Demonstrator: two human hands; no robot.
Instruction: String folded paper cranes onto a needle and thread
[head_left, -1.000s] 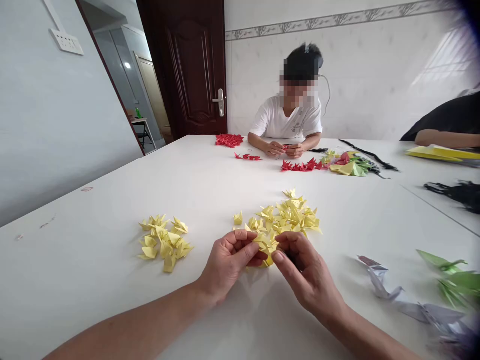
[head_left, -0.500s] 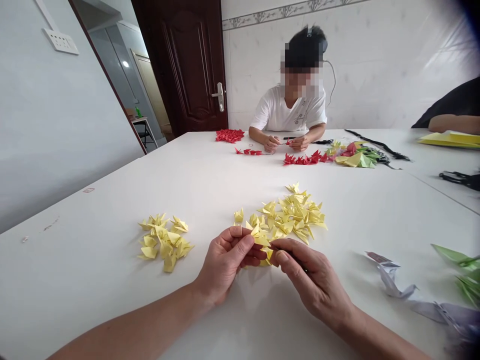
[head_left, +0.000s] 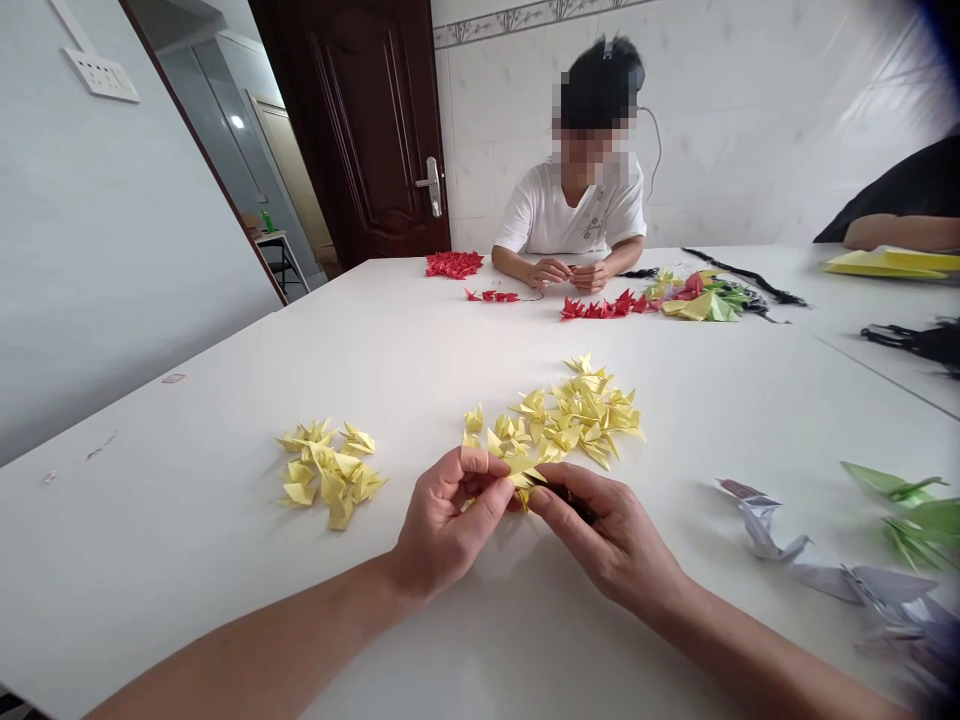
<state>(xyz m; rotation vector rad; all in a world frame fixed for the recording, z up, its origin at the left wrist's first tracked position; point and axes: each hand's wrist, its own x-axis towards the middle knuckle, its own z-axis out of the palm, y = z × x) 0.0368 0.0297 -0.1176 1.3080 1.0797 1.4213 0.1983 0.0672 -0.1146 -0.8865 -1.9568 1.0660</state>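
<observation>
Left hand [head_left: 452, 522] — yellow paper [head_left: 525, 468] — tip rightward

Room: a plain indoor room used for paper craft; whether home or small workshop cannot be told
Table: a broad white tabletop [head_left: 187, 560] under and all around the grip, bearing yellow folded-paper pieces [head_left: 330, 475], with red ones [head_left: 454, 265] beyond the grip
Company: a seated person [head_left: 574, 215] across from the grip, hands on the table
Wall: pale tiles [head_left: 712, 120] with a patterned border [head_left: 525, 18], beyond the grip
Door: dark panelled, lever-handled [head_left: 367, 130], beyond and left of the grip
Socket panel: white [head_left: 101, 75], on the far-left wall
</observation>
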